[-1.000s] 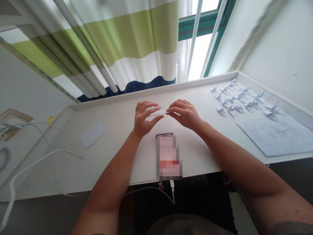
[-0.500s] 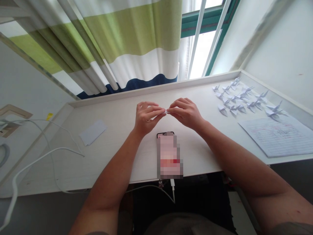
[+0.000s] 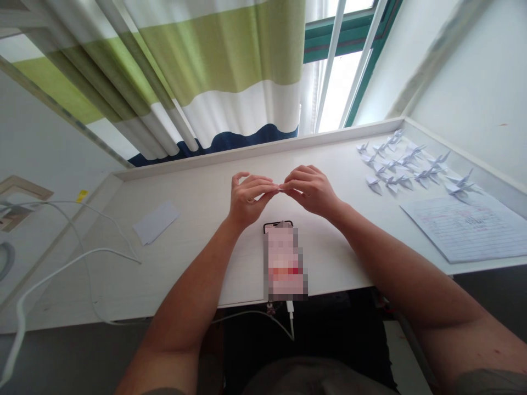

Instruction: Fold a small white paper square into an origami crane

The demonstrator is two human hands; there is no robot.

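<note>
I see the left hand [image 3: 252, 197] and right hand [image 3: 310, 189] pinching paper [image 3: 281, 190] (mostly hidden on my feed) above the white surface [image 3: 193, 230], paper birds [image 3: 408, 159] at its far right, striped curtain [image 3: 230, 55] beyond.

Left hand [image 3: 249, 200] and right hand [image 3: 312, 189] are pinching white paper [image 3: 280, 190] together over a desk [image 3: 197, 230].
They are nearly meeting and hiding most of it. A phone [image 3: 284, 258] is lying on the near side, a white plug [image 3: 290, 310] showing below. Folded paper birds [image 3: 394, 163] are standing at the right beyond a written sheet [image 3: 465, 230], paper slips [image 3: 156, 222] are resting at the left, and a striped curtain [image 3: 230, 55] is hanging behind.
</note>
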